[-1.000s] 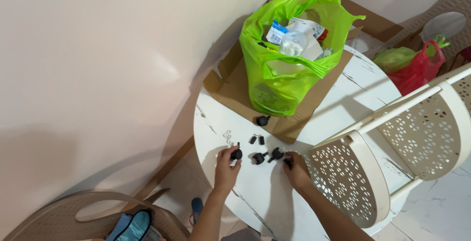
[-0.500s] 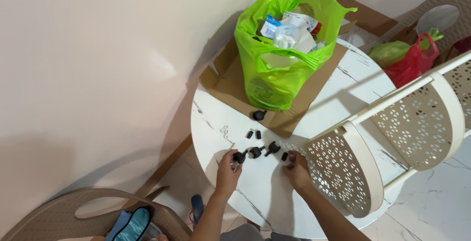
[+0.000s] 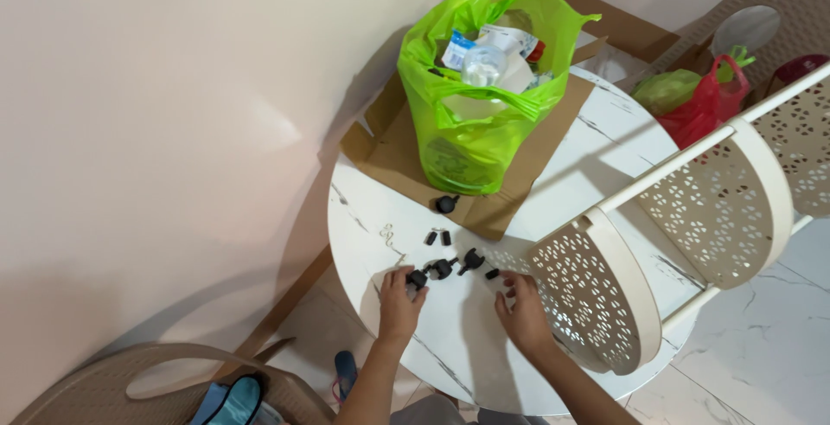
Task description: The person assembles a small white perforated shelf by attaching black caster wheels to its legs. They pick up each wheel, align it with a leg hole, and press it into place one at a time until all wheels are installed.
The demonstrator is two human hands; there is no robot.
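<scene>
Both hands slid twd near bench edge | L hand (image 3: 399, 302) fingers pinch black caster (image 3: 417, 279) | R hand (image 3: 522, 311) fingers loose, small black piece (image 3: 491, 274) just beyond fingertips, nearer R

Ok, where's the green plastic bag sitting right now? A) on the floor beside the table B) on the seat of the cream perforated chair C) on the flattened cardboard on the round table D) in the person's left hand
C: the green plastic bag stands on the flattened cardboard, which lies on the round white table, apart from both hands.
</scene>
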